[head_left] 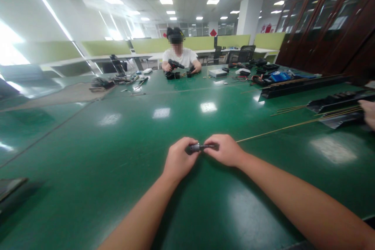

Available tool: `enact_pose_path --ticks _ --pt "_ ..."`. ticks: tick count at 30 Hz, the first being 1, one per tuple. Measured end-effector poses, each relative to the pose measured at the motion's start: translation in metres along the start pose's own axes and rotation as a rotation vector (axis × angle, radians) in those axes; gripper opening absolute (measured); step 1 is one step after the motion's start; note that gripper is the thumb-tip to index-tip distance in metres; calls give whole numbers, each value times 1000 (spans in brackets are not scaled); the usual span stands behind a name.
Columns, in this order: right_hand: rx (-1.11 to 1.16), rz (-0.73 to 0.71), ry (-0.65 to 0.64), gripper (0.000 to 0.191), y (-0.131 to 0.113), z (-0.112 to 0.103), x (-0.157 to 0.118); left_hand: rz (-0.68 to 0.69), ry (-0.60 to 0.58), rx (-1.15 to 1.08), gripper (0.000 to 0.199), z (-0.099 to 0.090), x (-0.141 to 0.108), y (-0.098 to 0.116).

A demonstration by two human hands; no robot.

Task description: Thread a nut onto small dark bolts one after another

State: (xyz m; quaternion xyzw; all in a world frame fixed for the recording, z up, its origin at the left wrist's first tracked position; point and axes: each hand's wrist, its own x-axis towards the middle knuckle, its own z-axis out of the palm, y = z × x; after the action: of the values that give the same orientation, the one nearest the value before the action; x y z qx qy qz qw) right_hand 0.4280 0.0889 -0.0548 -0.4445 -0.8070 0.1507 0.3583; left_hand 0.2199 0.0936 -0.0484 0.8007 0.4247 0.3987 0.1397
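Just above the green tabletop (131, 133), my left hand (179, 160) is closed around a dark cylindrical piece with a silver collar (194, 148). From the collar a thin dark ribbed shaft (209, 146) points right, and my right hand (224, 149) pinches it between thumb and fingers. Both hands nearly meet, with the collar showing in the gap. A long thin brass-coloured rod (269, 129) runs from behind my right hand toward the right edge; whether my fingers also grip it is hidden. My palms hide part of the cylindrical piece.
Across the table sits a person (180, 58) holding a power drill (175, 64). Black channels (304, 86) with thin rods lie at right, near another person's hand (368, 113). Assorted parts (131, 80) lie far left; a small white box (217, 73) stands beyond.
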Motion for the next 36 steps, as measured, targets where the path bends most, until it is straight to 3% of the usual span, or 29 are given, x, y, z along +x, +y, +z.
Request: enact_pose_path --ticks 36 --pt "-12 53 32 9 4 -2 1 -45 52 8 18 0 2 -9"
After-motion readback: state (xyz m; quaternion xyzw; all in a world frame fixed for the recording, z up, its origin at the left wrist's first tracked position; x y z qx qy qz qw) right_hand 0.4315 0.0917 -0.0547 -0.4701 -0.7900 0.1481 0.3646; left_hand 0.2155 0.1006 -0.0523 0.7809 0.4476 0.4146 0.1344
